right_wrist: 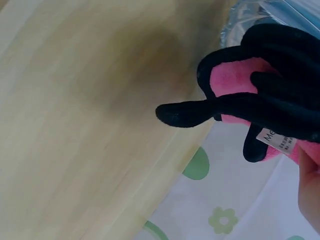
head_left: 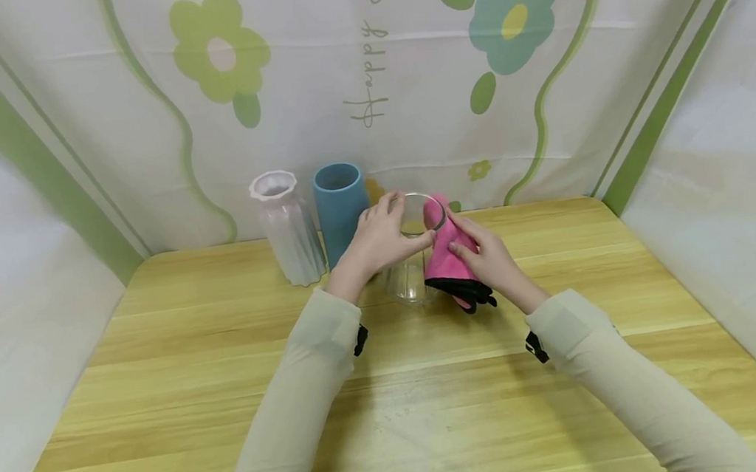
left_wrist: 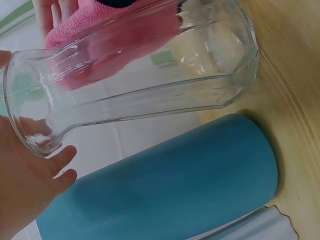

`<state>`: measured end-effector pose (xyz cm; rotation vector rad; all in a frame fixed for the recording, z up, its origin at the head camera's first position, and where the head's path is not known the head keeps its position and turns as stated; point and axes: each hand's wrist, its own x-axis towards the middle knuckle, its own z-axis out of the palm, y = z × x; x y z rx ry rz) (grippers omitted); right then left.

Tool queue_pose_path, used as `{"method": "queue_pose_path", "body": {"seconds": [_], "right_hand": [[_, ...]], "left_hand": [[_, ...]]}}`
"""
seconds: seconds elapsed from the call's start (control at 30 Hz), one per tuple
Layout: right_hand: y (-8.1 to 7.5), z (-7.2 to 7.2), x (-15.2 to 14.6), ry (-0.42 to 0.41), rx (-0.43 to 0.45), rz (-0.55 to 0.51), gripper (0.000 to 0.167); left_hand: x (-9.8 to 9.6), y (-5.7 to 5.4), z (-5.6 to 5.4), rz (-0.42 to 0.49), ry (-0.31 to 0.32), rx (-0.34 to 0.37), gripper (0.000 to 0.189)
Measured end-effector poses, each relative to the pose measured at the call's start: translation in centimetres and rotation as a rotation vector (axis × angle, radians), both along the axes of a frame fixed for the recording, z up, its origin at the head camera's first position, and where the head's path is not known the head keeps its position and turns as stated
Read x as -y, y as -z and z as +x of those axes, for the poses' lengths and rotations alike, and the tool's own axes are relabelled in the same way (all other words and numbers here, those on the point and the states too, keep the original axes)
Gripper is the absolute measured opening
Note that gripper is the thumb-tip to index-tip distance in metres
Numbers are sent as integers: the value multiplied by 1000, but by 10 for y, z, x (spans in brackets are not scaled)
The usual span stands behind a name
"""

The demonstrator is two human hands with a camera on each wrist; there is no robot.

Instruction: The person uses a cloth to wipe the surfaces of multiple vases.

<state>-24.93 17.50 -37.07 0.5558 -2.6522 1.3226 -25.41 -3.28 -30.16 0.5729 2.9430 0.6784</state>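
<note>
A clear glass vase stands on the table, its rim toward the top. My left hand grips it at the rim, thumb on the near side and fingers over the far side. In my right hand is a pink cloth with black edging, pinched between thumb and fingers against the vase's right side. Through the glass in the left wrist view, the pink cloth shows along the vase's wall. Folds of the black edging and a white tag hang below the right hand in the right wrist view.
A blue vase stands just left of the glass one. Farther left is a ribbed vase, pinkish at its top and white below. Behind the wooden table hangs a white backdrop with printed flowers.
</note>
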Motion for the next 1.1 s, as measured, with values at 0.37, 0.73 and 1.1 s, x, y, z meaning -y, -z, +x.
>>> {"method": "queue_pose_path", "body": {"seconds": [0.37,0.73,1.1], "right_hand": [[16,-1,-6,-42,2,94,55],[27,1,-8,-63,1,129,55],[5,0,-1,-9,-29,65,53]], "left_hand": [[-1,2,1,19,-14,-13,98],[-5,6,3,51,-72,-43,99],[-2,2,2,22,-46,-27,93]]}}
